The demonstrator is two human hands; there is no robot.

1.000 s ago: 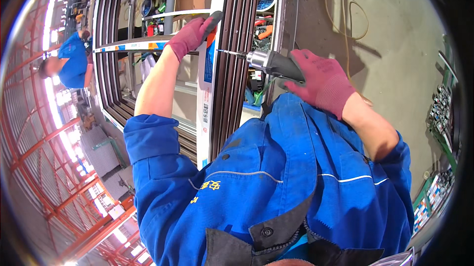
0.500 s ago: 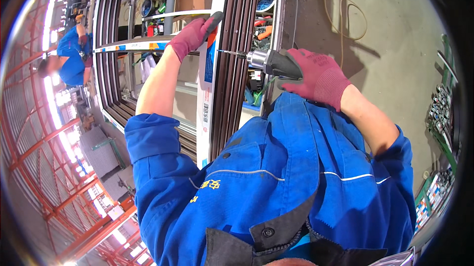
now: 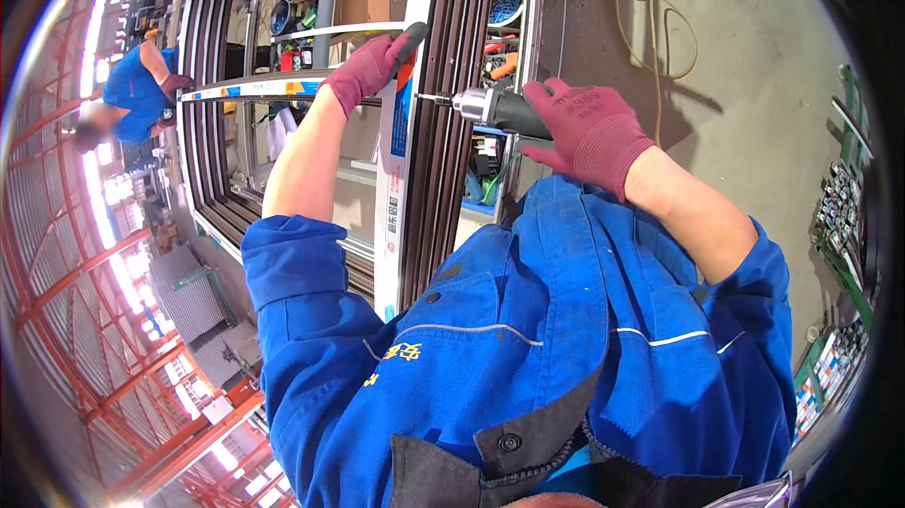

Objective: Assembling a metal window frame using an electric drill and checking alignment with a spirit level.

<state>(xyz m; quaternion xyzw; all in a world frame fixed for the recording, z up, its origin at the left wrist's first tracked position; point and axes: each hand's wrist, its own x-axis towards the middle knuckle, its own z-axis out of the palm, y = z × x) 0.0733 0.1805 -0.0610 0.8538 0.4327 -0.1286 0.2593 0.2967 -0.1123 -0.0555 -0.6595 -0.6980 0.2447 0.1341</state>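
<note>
My right hand [image 3: 589,126], in a maroon glove, grips a power drill [image 3: 495,109] whose bit points left into the side of a dark brown window frame profile [image 3: 443,150]. My left hand [image 3: 370,67], gloved the same way, clasps the white-and-blue taped edge of that frame [image 3: 394,178] beside a horizontal crossbar [image 3: 250,86], just left of the drill bit. My blue work jacket fills the lower part of the view.
Another person in a blue shirt [image 3: 132,93] bends at the far left end of the frame. Shelves with tools and boxes [image 3: 504,13] show through the frame. A cable [image 3: 660,27] lies on the concrete floor at right. Racks of small parts [image 3: 839,216] line the right edge.
The drill and my right hand have shifted slightly right along the frame, and my left hand stays clamped on the frame edge. The person at left has moved a little.
</note>
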